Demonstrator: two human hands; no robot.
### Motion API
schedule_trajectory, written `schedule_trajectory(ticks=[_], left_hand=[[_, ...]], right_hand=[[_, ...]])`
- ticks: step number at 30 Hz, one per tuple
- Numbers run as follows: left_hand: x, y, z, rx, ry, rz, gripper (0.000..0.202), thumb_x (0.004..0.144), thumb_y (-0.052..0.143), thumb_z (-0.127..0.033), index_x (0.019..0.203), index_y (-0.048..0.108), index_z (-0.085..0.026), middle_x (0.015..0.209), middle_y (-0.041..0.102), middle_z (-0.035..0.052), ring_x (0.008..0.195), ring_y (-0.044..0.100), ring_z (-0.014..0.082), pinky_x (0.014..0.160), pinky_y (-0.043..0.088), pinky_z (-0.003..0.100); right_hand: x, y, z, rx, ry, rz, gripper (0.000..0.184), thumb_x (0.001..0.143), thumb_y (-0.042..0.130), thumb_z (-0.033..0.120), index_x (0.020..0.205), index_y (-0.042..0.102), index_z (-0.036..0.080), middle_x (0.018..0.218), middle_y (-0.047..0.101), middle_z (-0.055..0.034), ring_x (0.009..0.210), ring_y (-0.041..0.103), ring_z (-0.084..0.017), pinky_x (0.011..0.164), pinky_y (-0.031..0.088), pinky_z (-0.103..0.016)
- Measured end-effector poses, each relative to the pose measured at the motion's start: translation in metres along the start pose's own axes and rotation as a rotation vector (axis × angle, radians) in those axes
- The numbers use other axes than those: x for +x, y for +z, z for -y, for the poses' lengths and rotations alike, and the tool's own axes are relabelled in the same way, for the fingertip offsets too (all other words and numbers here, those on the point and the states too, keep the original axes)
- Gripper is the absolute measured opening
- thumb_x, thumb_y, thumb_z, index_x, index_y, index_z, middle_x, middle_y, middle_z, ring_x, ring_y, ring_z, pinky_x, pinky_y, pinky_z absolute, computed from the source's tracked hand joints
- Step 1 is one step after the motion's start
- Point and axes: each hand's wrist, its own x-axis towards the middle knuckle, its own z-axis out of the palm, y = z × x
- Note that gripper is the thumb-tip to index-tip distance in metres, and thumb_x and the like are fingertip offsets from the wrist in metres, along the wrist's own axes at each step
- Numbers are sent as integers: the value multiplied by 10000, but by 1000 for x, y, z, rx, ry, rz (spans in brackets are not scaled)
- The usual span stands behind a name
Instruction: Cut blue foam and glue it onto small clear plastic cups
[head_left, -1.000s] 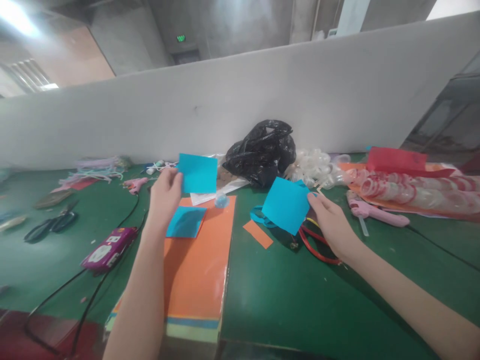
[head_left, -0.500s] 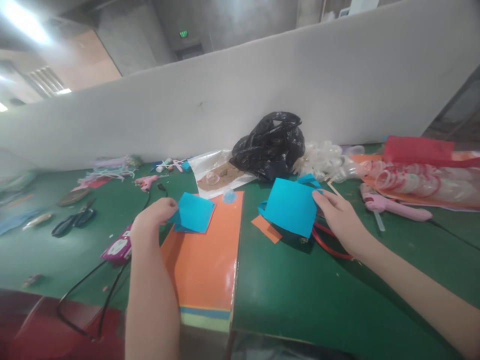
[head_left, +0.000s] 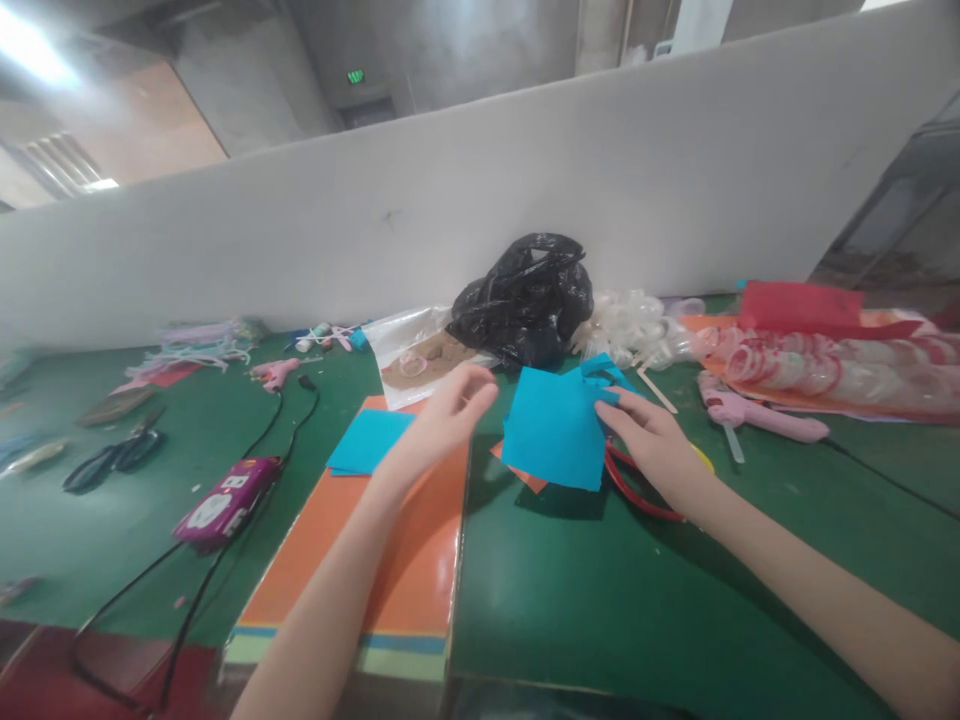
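My right hand (head_left: 651,442) pinches a square of blue paper (head_left: 555,428) by its right edge and holds it just above the green table (head_left: 600,590). My left hand (head_left: 442,420) is empty, fingers spread, and reaches toward the left edge of that sheet without touching it. Another blue paper square (head_left: 367,442) lies on the far end of a stack of coloured paper with an orange top sheet (head_left: 375,570). A small orange scrap (head_left: 525,478) lies under the held sheet.
A black plastic bag (head_left: 529,300) sits by the white partition (head_left: 480,200). Red-handled scissors (head_left: 637,490) lie beneath my right hand. A pink glue gun (head_left: 757,418), clear rings (head_left: 810,365), a purple power strip (head_left: 225,495) with cables, and black scissors (head_left: 105,465) are also here.
My left hand laid its blue square down on the orange stack, let go and moved right toward the sheet in my right hand. That sheet shifted slightly left.
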Motion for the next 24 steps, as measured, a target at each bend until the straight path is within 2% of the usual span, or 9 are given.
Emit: schedule_trajectory(ticks=[2,3,6,8,12,15,17,19,24], left_hand=[[-3,21,-6,-188,-28,171,397,1002,380,-539,1112,601,-228,1000,661,52,893,616,191,775,513,302],[-5,28,-6,-224,-42,197,405,998,402,-549,1148,608,-234,1050,669,56,945,622,199,812,521,308],[-6,40,-1,-282,-56,216,417,946,550,-552,1205,628,-235,1178,685,68,1059,635,225,891,529,319],[-5,47,5,-350,-82,250,465,921,603,-553,1248,625,-222,1200,698,78,1057,656,234,893,541,328],[-1,60,16,-428,-181,229,453,902,636,-557,1170,644,-192,994,739,62,837,693,198,734,571,306],[2,65,22,-462,-241,198,427,899,644,-555,1116,638,-187,843,719,32,681,669,170,638,568,298],[3,66,25,-480,-239,173,410,899,647,-546,1085,641,-181,826,718,33,694,676,174,654,574,301],[3,66,27,-496,-216,150,400,904,646,-537,1080,649,-178,885,737,48,768,696,185,707,580,304],[3,65,28,-517,-193,109,419,910,641,-531,1139,661,-180,1098,757,90,916,717,218,776,583,325]], right_hand=[[0,0,1,0,22,-11,279,831,616,498,838,722,239,793,716,-42,756,641,-221,685,539,-337],[0,0,2,1,37,-10,271,831,612,487,826,720,238,784,708,-39,747,632,-217,685,536,-334],[1,-1,2,-26,42,-12,276,830,616,483,830,721,228,761,694,-40,742,625,-222,665,526,-329],[1,-1,1,-48,51,-10,298,828,620,496,865,725,219,755,696,-42,754,634,-234,656,524,-334],[1,-1,-5,-110,27,34,378,865,582,496,1064,715,204,853,727,-55,822,676,-259,724,562,-380],[3,-4,-11,-203,-175,56,409,941,476,311,1324,598,238,1139,721,-98,1056,688,-275,852,578,-424],[3,-7,-14,-331,-397,78,500,927,424,159,1405,527,267,1352,633,-119,1267,597,-283,988,539,-478],[1,-10,-14,-497,-583,113,548,910,417,83,1408,522,287,1464,541,-121,1382,491,-301,1087,471,-546],[-6,-10,-12,-761,-815,164,379,958,544,185,1321,607,273,1510,462,-143,1392,418,-357,1135,416,-617]])
